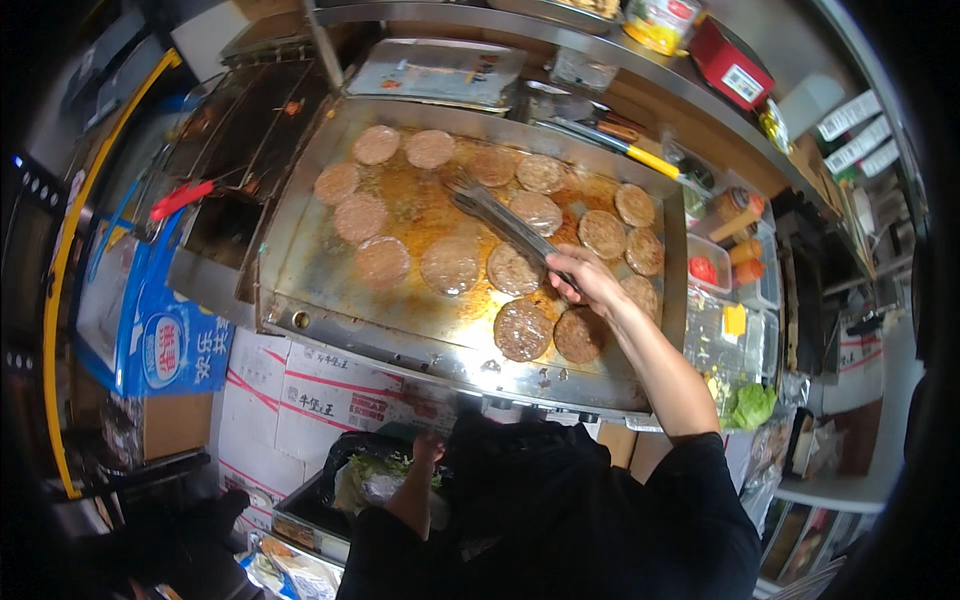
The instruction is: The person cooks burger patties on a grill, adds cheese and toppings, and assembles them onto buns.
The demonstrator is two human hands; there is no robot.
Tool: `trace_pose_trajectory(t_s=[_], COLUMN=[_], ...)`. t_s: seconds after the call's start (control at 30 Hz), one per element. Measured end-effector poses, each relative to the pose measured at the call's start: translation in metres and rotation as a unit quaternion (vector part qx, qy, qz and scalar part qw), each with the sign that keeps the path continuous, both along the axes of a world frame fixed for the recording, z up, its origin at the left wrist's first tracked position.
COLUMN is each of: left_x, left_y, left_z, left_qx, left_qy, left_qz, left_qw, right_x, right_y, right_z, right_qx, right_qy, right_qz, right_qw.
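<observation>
My right hand (589, 279) grips a pair of metal tongs (504, 223) over a flat-top griddle (405, 319). Their tips point to the far left, above a bare, greasy patch. Several round meat patties lie spread over the steel. On the left side they look pale pink, like this patty (360, 217); on the right they are browner, as with this patty (602, 234). A glossy browned patty (523, 330) lies near the front edge. My left hand (429, 448) hangs low beside my body, above a black-lined bin (341, 469); its fingers are too small to make out.
Right of the griddle stand sauce bottles (724, 214), a tub of sliced tomato (703, 268), cheese (734, 321) and lettuce (754, 406). A scraper with a yellow handle (652, 161) lies along the back rim. Overhead runs a metal shelf (480, 22). A red-handled tool (182, 199) is at left.
</observation>
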State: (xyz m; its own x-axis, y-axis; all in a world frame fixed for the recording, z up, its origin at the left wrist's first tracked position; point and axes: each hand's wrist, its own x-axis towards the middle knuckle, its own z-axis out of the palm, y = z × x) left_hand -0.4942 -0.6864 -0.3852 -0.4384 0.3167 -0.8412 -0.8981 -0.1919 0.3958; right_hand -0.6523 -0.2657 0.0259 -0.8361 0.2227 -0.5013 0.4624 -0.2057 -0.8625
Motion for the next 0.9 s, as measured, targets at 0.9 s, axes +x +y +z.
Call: trace_pose_trajectory(t_s=[0.9], left_x=[-0.064], left_y=[0.053], left_z=[0.017], left_qx=[-0.141], left_qy=[0.002], left_qz=[-0.179], left_qw=[0.974], right_x=[0.04], right_y=[0.107], right_z=[-0.005], right_qx=[0.022], right_qy=[-0.012], right_qz=[-0.1], right_qw=[0.995])
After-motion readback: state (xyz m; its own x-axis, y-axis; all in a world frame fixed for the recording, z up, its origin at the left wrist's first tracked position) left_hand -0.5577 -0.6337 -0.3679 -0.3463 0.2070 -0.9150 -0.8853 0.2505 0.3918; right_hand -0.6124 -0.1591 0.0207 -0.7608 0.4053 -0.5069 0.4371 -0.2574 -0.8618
